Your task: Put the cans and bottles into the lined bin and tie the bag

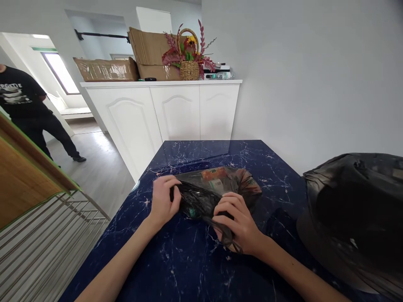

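A thin black plastic bag (201,197) lies on the dark blue marbled table (176,268). Orange-red wrappers and something with a white and green label show through its far side. My left hand (165,199) pinches the bag's gathered edge at its left end. Closer to me and to the right, my right hand (236,222) has its fingers curled round another part of the same edge. Between the two hands the plastic is stretched and bunched.
At the right stands a bin lined with a black bag (355,209). A metal rack (72,218) is at the left. Beyond the table, a white cabinet (185,109) holds cardboard boxes (107,70) and a flower basket (189,70). A person (25,100) stands far left.
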Demonstrator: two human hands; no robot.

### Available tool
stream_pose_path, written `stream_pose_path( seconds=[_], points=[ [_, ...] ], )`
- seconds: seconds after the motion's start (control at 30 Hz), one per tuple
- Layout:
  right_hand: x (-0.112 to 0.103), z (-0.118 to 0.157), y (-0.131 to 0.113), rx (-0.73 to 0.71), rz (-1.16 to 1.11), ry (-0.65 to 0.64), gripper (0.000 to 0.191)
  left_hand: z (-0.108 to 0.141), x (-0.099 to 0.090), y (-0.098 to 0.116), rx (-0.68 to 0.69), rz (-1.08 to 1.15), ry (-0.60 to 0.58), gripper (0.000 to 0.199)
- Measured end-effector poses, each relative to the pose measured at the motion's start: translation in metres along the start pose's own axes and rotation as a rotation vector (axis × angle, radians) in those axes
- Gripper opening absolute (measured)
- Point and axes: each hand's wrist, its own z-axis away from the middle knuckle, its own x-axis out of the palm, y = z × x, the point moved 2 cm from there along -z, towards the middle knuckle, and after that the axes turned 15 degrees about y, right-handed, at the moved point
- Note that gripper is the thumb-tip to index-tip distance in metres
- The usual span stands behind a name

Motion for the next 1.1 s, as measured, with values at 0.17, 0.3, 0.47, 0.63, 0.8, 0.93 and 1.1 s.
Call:
stream_pose_path(
  seconds=[0.17, 0.3, 0.47, 0.63, 0.8, 0.93, 1.1],
  points=[
    [0.004, 0.002, -0.004, -0.021, -0.091, -0.058, 0.013, 0.007, 0.006, 0.024, 0.144, 0.081, -0.307, 0.014],
    [0.008, 0.007, -0.005, 0.001, -0.129, -0.088, 0.010, 0.010, 0.009, 0.022, 0.137, 0.051, -0.407, 0.042],
    [0.008, 0.009, -0.007, 0.094, -0.221, -0.174, 0.032, 0.006, 0.007, 0.014, 0.110, 0.033, -0.510, 0.051],
    [0.005, 0.017, 0.003, 0.225, -0.207, -0.138, 0.047, 0.002, 0.005, 0.000, 0.012, -0.074, -0.487, 0.039],
    [0.001, 0.023, 0.017, 0.435, -0.067, -0.025, 0.045, 0.004, 0.006, -0.012, -0.071, -0.170, -0.485, 0.029],
    [0.002, 0.018, 0.018, 0.416, 0.018, -0.018, 0.034, 0.006, 0.009, -0.014, -0.073, -0.203, -0.506, 0.043],
    [0.004, 0.015, 0.016, 0.364, 0.049, -0.013, 0.028, 0.010, 0.013, -0.015, -0.006, -0.095, -0.538, 0.046]
  ],
)
